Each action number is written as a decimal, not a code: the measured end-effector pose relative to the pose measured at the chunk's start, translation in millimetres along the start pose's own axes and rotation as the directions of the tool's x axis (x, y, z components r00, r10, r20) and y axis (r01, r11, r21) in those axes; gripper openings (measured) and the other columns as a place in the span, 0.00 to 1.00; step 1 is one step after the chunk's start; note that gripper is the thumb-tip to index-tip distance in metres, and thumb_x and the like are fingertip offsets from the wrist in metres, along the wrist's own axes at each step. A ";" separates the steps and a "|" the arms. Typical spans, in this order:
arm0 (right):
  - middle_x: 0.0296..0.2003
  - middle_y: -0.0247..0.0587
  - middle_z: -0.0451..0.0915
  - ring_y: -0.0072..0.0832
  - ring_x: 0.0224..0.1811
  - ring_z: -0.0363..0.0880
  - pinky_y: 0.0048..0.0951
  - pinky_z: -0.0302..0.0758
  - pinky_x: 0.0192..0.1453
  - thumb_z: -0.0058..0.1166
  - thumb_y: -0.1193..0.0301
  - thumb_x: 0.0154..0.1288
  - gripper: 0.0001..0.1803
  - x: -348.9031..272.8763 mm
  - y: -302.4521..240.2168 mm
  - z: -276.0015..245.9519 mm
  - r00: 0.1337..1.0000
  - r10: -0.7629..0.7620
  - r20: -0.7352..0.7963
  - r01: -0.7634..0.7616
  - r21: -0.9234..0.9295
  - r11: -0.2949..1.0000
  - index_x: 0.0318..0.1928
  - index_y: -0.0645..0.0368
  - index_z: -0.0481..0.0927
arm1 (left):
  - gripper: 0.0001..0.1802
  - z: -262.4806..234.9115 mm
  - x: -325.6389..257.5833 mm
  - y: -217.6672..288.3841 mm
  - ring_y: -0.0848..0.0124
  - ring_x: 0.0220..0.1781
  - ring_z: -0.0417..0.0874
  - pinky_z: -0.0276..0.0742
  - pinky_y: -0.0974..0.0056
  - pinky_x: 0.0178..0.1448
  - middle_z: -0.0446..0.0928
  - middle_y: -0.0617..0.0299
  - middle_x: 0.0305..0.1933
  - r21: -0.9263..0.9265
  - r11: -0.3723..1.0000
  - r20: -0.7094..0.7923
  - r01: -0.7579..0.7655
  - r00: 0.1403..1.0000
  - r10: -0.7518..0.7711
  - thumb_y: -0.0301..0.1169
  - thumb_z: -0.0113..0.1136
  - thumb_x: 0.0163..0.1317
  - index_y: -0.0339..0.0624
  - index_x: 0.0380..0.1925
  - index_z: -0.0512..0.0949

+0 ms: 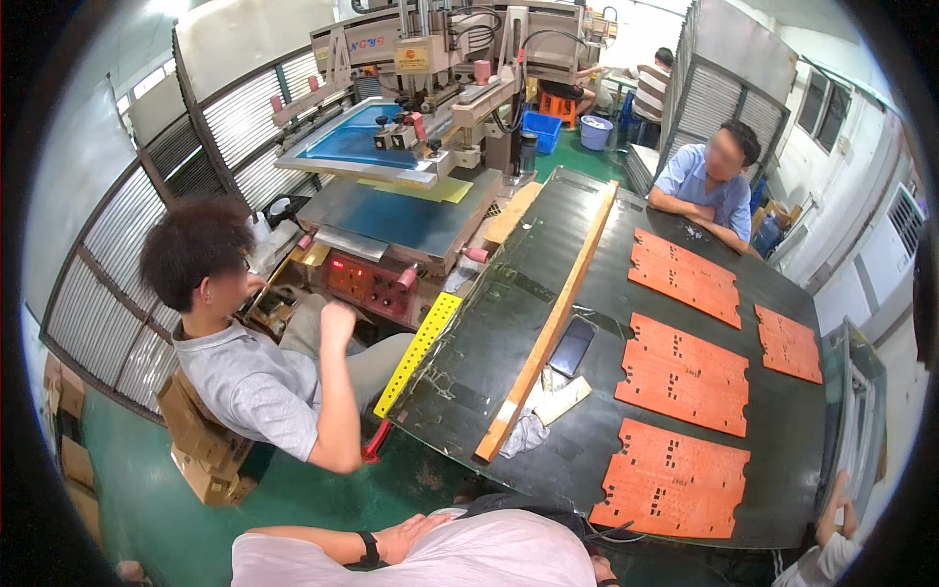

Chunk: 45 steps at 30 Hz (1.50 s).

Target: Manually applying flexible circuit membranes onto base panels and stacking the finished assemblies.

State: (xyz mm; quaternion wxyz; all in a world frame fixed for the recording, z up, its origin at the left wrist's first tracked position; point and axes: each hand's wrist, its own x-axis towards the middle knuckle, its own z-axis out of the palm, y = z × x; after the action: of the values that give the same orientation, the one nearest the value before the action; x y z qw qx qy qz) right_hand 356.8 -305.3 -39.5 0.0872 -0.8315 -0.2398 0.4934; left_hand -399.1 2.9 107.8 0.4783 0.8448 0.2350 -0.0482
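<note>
My left hand [409, 537], with a black band at its wrist, lies flat against the side of my pale shirt and holds nothing. Only a small part of my right hand [602, 567] shows beside the shirt at the lower edge; its fingers are hidden. In front of me stands a black-topped table [469, 391]. The nearest orange sheet [673, 479] on it has notched edges and small dark rectangles; several like it, such as the middle sheet [682, 374], lie farther back. Neither hand touches them.
A long wooden bar [548, 333] crosses the table beside a phone [573, 345] and a grey cloth [525, 434]. A yellow perforated strip [419, 354] edges the table. One person [259, 367] sits left by a printing machine [391, 225]; another [706, 186] leans at the far end.
</note>
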 end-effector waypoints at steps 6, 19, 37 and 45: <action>0.35 0.47 0.83 0.34 0.38 0.78 0.36 0.75 0.44 0.54 0.56 0.62 0.20 0.6 -121.6 196.9 0.993 -0.033 0.114 0.028 0.049 0.998 0.39 0.61 0.84 | 0.50 -7.3 -4.4 40.8 0.54 0.81 0.41 0.40 0.48 0.79 0.35 0.50 0.79 -0.083 0.987 0.023 0.138 0.990 -0.136 0.36 0.54 0.60 0.44 0.75 0.35; 0.48 0.50 0.82 0.42 0.53 0.77 0.38 0.73 0.56 0.51 0.52 0.64 0.25 -30.7 -143.6 241.6 0.992 -0.019 0.125 0.027 -0.062 0.998 0.48 0.61 0.82 | 0.54 -2.5 3.0 22.1 0.44 0.76 0.49 0.44 0.49 0.78 0.38 0.50 0.79 -0.032 0.997 -0.011 0.066 0.998 -0.066 0.34 0.60 0.54 0.42 0.74 0.37; 0.33 0.44 0.82 0.35 0.27 0.78 0.39 0.74 0.27 0.51 0.53 0.66 0.23 -33.4 -143.5 263.2 0.983 0.148 0.111 -0.173 0.262 0.949 0.46 0.61 0.81 | 0.50 -3.2 7.4 14.9 0.53 0.80 0.45 0.41 0.49 0.79 0.38 0.51 0.79 -0.056 0.992 0.064 0.111 0.992 -0.108 0.39 0.54 0.62 0.41 0.74 0.35; 0.34 0.44 0.83 0.34 0.28 0.79 0.39 0.76 0.30 0.49 0.54 0.68 0.22 -24.5 -135.1 273.5 0.990 0.137 0.037 -0.141 0.163 0.976 0.46 0.60 0.81 | 0.51 2.4 7.4 4.0 0.49 0.78 0.48 0.43 0.48 0.79 0.39 0.52 0.79 -0.140 0.984 0.047 0.107 0.994 -0.101 0.43 0.56 0.62 0.46 0.75 0.35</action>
State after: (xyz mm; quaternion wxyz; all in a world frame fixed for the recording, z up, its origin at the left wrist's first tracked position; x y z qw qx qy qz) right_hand 68.9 -224.7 -105.0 0.1181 -0.8298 -0.1404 0.5270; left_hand -390.4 1.8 107.4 0.5386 0.7940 0.2722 -0.0729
